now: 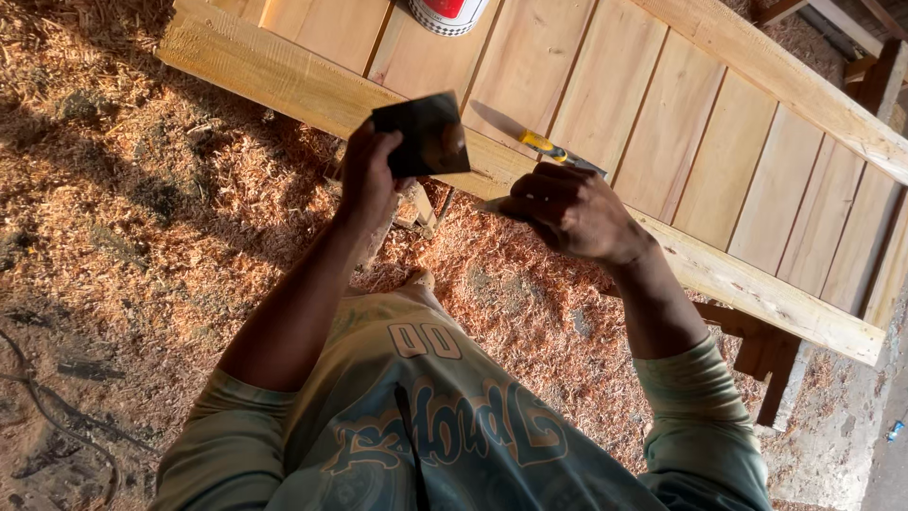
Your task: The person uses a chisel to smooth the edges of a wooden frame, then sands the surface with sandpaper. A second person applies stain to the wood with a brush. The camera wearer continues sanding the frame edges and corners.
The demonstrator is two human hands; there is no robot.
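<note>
My left hand (367,170) holds up a dark, square, flat sheet (423,134) by its left edge, in front of the near rail of a wooden panel (662,114). My right hand (567,210) is closed around a knife-like tool with a yellow and grey handle (549,149); its metal blade (497,119) points up and left toward the sheet's right edge. Both hands hover close together above the panel's near rail.
The panel of several vertical boards lies across wooden supports (771,355). A red and white can (452,13) stands on it at the top. Wood shavings (142,189) cover the ground. A dark cable (57,426) lies at the lower left.
</note>
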